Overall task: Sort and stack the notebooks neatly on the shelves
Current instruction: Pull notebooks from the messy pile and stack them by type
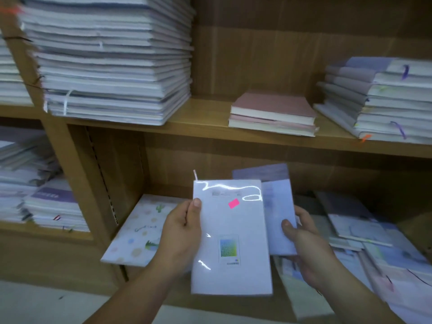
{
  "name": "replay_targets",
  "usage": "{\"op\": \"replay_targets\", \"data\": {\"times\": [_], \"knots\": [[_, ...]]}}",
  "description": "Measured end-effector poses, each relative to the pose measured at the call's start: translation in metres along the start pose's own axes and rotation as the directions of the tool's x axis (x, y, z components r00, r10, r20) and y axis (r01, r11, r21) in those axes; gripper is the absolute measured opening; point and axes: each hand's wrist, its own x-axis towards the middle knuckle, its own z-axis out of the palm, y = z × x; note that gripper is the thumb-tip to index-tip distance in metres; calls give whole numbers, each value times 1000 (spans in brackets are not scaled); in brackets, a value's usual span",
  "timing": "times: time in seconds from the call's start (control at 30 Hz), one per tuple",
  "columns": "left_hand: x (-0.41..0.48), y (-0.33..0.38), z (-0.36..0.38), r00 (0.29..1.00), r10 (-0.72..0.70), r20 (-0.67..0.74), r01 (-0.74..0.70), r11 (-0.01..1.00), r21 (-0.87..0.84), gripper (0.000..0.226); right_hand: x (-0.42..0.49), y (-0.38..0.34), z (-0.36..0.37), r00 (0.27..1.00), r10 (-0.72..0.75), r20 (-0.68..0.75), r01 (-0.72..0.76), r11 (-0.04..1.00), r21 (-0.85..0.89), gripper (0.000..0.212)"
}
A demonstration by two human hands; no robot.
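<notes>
My left hand (181, 232) grips the left edge of a white shrink-wrapped notebook (231, 239) with a pink sticker and a green-blue square label. Behind it my right hand (304, 244) holds a pale lavender notebook (279, 206) with a purple top band, thumb on its cover. Both notebooks hang in front of the lower shelf opening. A cactus-patterned notebook (138, 230) lies on the lower shelf to the left. A messy heap of notebooks (374, 244) spreads across the lower shelf on the right.
On the upper shelf board (205, 122) stand a tall white stack (112, 59) at left, two pink notebooks (273, 111) in the middle and a grey-lavender stack (378, 99) at right. More stacks (35, 195) fill the left compartment.
</notes>
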Motion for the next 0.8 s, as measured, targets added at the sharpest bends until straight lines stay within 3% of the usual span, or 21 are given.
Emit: {"op": "replay_targets", "data": {"times": [0.2,0.27,0.37,0.43,0.53,0.6,0.7,0.77,0.8], "knots": [[7,-14,-3,991,-128,-47,125,990,-62,38,-8,-2,19,983,36,178,-35,999,-10,29],[9,-16,-1,978,-190,-88,183,980,-80,38,-11,0,24,983,20,181,-11,998,-55,29],[13,-15,-2,939,-342,-17,332,920,-209,31,-10,3,30,991,-6,131,22,993,-118,29],[17,-7,-7,936,-353,2,344,909,-237,22,-7,4,30,997,-15,76,25,992,-126,27],[18,9,-22,995,-98,-5,97,991,-91,12,1,9,24,1000,-12,5,13,985,-172,30],[14,19,-30,991,129,40,-129,992,7,6,6,11,17,1000,30,0,-30,985,-171,31],[15,9,-31,870,450,203,-479,868,129,18,11,9,9,984,166,67,-158,981,-111,30],[21,-30,-23,755,506,417,-617,764,191,19,12,9,7,958,255,128,-250,967,-59,37],[24,-51,-18,717,468,517,-638,740,215,19,11,12,7,940,301,161,-298,954,-40,39]]}}
